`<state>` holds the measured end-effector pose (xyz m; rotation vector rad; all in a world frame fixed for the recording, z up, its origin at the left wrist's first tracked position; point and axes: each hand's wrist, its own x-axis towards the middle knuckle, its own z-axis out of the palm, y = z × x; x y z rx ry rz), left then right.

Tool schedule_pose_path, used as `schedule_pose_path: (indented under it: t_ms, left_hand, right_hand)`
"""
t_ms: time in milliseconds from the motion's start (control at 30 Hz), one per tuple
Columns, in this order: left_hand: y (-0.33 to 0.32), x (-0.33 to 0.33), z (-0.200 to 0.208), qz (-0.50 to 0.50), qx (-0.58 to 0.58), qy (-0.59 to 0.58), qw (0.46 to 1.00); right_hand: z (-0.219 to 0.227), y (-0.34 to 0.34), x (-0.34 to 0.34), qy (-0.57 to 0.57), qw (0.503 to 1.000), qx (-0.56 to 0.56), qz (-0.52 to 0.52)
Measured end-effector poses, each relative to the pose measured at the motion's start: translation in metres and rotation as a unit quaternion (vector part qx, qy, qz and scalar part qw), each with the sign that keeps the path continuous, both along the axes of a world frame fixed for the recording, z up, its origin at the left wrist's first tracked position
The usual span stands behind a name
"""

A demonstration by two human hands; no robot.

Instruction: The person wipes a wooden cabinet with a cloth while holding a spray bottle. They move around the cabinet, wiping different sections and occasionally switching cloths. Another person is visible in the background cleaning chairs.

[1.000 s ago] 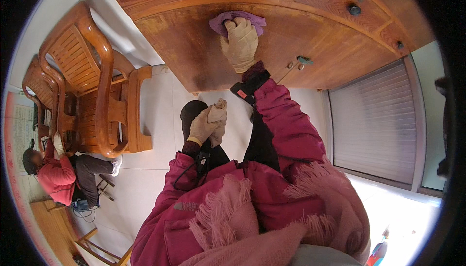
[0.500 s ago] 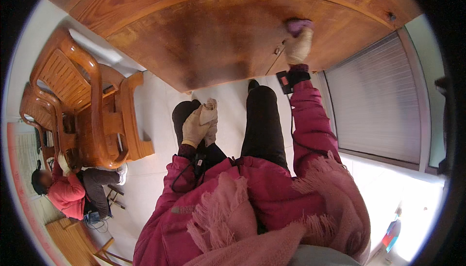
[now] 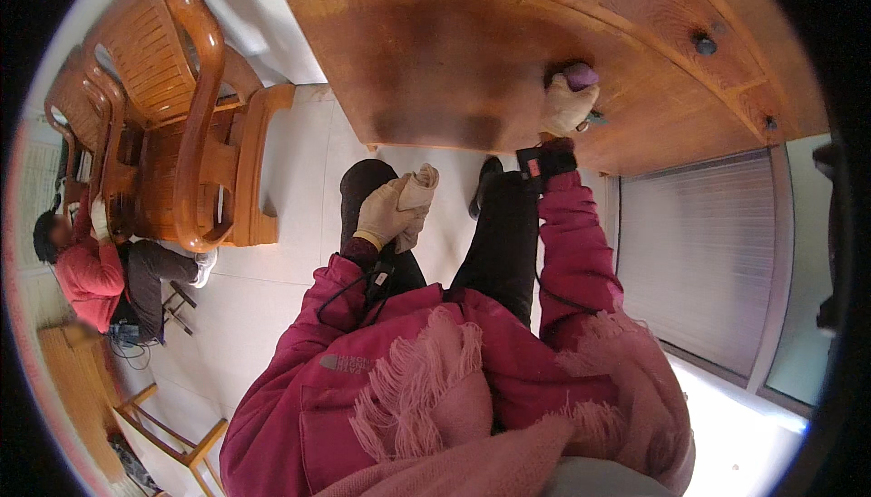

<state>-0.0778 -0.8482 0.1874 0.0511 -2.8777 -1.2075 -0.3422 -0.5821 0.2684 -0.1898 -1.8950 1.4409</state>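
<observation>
My right hand (image 3: 567, 109), in a pale work glove, is closed around a small purple cloth (image 3: 581, 75). It presses the cloth against the brown wooden cabinet front (image 3: 435, 66), beside a small metal latch (image 3: 595, 118). Part of the cloth is hidden by the glove. Over my left thigh, my left hand (image 3: 383, 211), also gloved, grips a bunched beige cloth (image 3: 417, 196). Its fingers are partly covered by that cloth.
Dark round knobs (image 3: 705, 44) sit on the cabinet's upper drawers. At the left stand glossy wooden armchairs (image 3: 195, 189), with a person in red (image 3: 95, 266) seated on a low stool beside them. A ribbed pale panel (image 3: 699, 266) is at the right. A wooden stool frame (image 3: 181, 443) stands lower left.
My view has turned, so the cabinet and chairs sit differently in the picture. My right hand has moved a little along the panel with the purple cloth. The left hand keeps its cloth.
</observation>
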Motion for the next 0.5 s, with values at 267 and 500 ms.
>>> schedule_pose_path:
  t_ms: [267,500]
  left_hand:
    - [-0.007,0.004,-0.001,0.009,0.026,0.022,0.999]
    - [-0.010,0.003,-0.010,0.003,-0.017,0.020,1.000]
  right_hand:
    - [0.003,-0.130,0.041,0.031,0.969,0.246,0.001]
    - [0.002,-0.151,0.052,0.033,0.822,0.542,0.173]
